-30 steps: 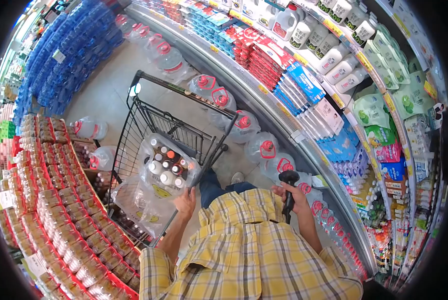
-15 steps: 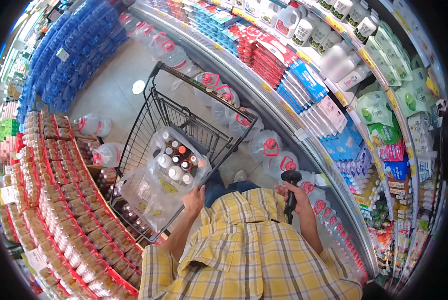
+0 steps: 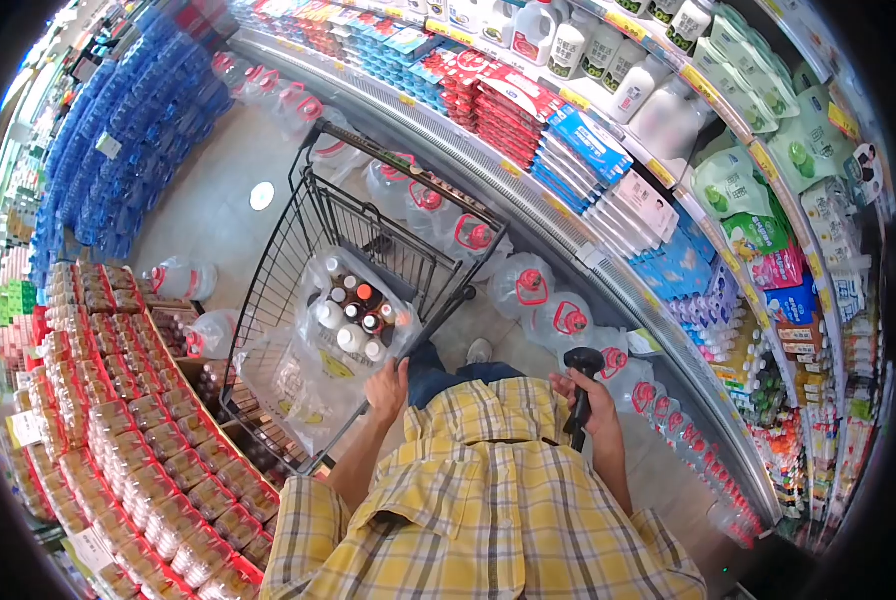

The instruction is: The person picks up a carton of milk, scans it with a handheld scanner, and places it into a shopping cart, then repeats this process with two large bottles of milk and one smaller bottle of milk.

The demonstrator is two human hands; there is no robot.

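Observation:
My left hand (image 3: pixel 386 388) is closed around the near bar of a black wire shopping cart (image 3: pixel 268 250). Inside the cart, close to that hand, a clear plastic bag holds several capped bottles (image 3: pixel 358 308). Beside them lies a crumpled clear bag (image 3: pixel 293 385) whose contents I cannot make out. My right hand (image 3: pixel 596 398) grips the handle of a black handheld device (image 3: pixel 580 385) with a rounded head, held upright in front of my yellow plaid shirt.
Large water jugs with red handles (image 3: pixel 533 285) line the foot of the refrigerated shelves (image 3: pixel 608 150) on the right. Stacked packs in red-edged trays (image 3: pixel 158 450) stand on the left. Blue-wrapped bottle packs (image 3: pixel 138 130) rise behind, and two jugs (image 3: pixel 183 278) sit left of the cart.
The view has shifted slightly, with the right-hand shelves sliding left and the left-hand stacks dropping lower. Both hands keep their holds, on the cart and the black device.

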